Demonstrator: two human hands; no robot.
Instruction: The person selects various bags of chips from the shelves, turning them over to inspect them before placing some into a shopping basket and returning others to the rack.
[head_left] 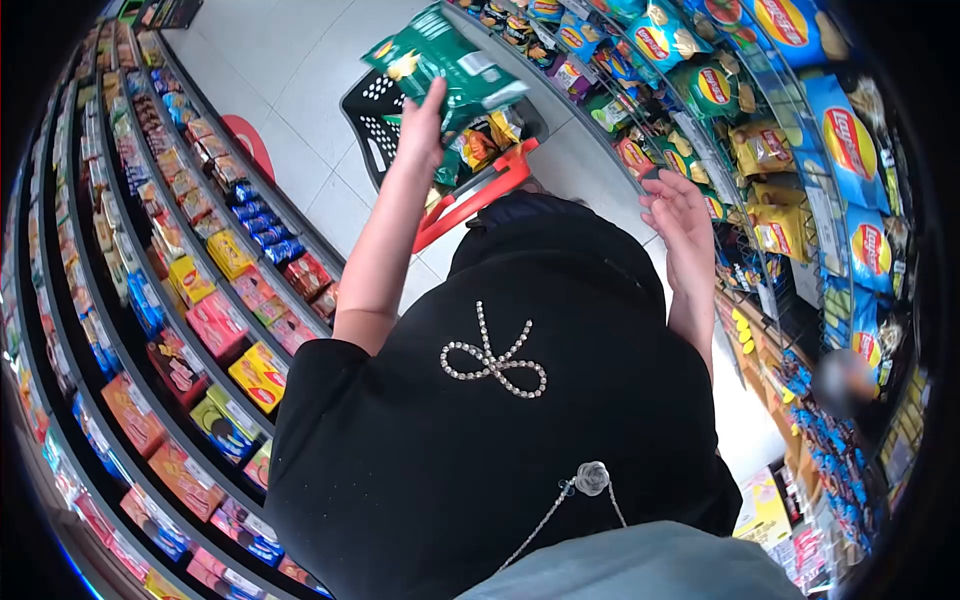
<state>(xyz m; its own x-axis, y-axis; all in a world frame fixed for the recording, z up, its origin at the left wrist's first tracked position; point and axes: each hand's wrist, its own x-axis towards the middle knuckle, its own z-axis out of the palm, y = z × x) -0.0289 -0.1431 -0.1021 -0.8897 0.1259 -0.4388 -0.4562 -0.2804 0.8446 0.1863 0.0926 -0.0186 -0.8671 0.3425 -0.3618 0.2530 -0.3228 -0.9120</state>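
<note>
While L hand [425, 120] grips green chip bag [445, 60] above black basket [375, 110] w/ red handle [475, 200], R hand [680, 215] empty, fingers [657, 195] loosely spread, just beside chip shelf [590, 135], basket holds snack pkgs [485, 140]

At top centre we see a dark green chip bag [445, 62] with yellow marks, above a black lattice-patterned basket [375, 125] with a red handle [475, 200]. The top [560, 300] is black with a silver beaded bow [495, 358]. At upper right the shelf bags [850, 140] are blue, yellow and green. The floor [290, 60] is off-white.
</note>
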